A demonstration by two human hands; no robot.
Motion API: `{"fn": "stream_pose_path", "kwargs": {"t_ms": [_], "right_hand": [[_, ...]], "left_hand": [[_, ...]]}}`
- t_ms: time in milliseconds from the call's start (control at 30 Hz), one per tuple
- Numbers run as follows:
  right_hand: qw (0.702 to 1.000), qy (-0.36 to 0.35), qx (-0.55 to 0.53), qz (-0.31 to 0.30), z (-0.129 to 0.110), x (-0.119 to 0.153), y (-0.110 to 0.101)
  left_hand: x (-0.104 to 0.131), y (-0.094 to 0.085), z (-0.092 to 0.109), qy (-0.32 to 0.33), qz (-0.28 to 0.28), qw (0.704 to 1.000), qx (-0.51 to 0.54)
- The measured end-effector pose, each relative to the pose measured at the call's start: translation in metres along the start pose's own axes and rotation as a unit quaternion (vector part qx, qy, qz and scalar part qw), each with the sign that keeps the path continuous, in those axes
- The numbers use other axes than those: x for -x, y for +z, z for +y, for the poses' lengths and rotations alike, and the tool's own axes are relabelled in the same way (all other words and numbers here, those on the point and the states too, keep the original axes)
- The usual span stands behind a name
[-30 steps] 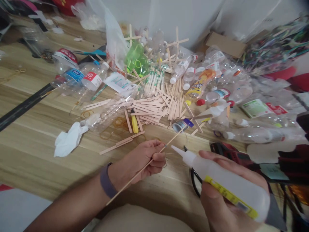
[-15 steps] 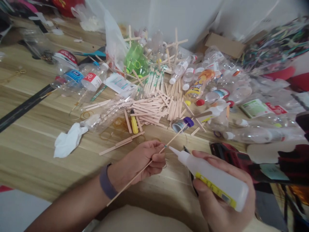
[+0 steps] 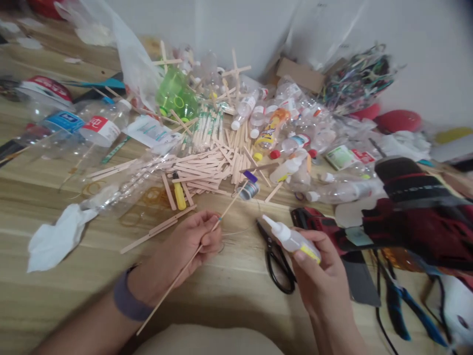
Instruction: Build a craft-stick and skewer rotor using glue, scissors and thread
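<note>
My left hand [image 3: 197, 241] pinches a thin wooden stick [image 3: 172, 286] that slants from lower left to upper right. A small bluish-green band shows on the stick just past my fingertips, and a purple piece [image 3: 250, 176] is at or near its far end. In my right hand [image 3: 323, 266] is a white glue bottle [image 3: 291, 236] with a yellow label, its nozzle tilted up and left, apart from the stick. Black-handled scissors [image 3: 279, 268] lie on the table between my hands. A small printed cylinder [image 3: 248, 190] sits below the purple piece.
A heap of flat wooden sticks [image 3: 203, 170] lies ahead, with several plastic bottles [image 3: 269, 130] behind it. A yellow-handled tool [image 3: 179, 195] and white tissue [image 3: 59, 239] are leftward. A red and black power drill [image 3: 399, 229] and blue-handled pliers [image 3: 404, 301] lie right.
The glue bottle has drawn back right, away from the stick, and now points more upward. My left hand still grips the stick. The view has swung right, showing the scissors and pliers more fully.
</note>
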State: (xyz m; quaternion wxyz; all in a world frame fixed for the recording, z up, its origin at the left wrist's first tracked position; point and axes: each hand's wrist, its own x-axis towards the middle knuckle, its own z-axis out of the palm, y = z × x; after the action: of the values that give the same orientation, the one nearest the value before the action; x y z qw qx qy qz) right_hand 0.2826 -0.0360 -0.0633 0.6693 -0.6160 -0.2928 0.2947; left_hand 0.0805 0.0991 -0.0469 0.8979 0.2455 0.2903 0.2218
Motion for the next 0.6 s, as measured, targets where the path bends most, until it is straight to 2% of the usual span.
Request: {"fn": "stream_pose_path", "kwargs": {"t_ms": [100, 167, 267, 400, 500, 600], "right_hand": [[0.995, 0.054, -0.079, 0.020, 0.001, -0.004, -0.003], [0.993, 0.079, -0.085, 0.012, -0.001, -0.008, 0.000], [0.999, 0.044, 0.028, -0.008, -0.003, -0.018, 0.005], [0.982, -0.046, 0.183, 0.014, 0.000, -0.039, 0.005], [0.963, -0.067, 0.258, 0.029, 0.010, -0.056, 0.002], [0.945, -0.060, 0.322, 0.014, 0.023, -0.068, 0.000]], "left_hand": [[0.002, 0.003, 0.001, 0.020, 0.006, 0.999, -0.030], [0.003, 0.004, 0.002, 0.024, 0.008, 0.999, -0.039], [0.004, 0.005, 0.002, 0.028, 0.012, 0.998, -0.051], [0.003, 0.005, 0.001, 0.044, 0.025, 0.995, -0.082], [0.001, 0.004, -0.002, 0.071, 0.045, 0.990, -0.110], [-0.001, 0.003, -0.004, 0.093, 0.049, 0.986, -0.128]]}}
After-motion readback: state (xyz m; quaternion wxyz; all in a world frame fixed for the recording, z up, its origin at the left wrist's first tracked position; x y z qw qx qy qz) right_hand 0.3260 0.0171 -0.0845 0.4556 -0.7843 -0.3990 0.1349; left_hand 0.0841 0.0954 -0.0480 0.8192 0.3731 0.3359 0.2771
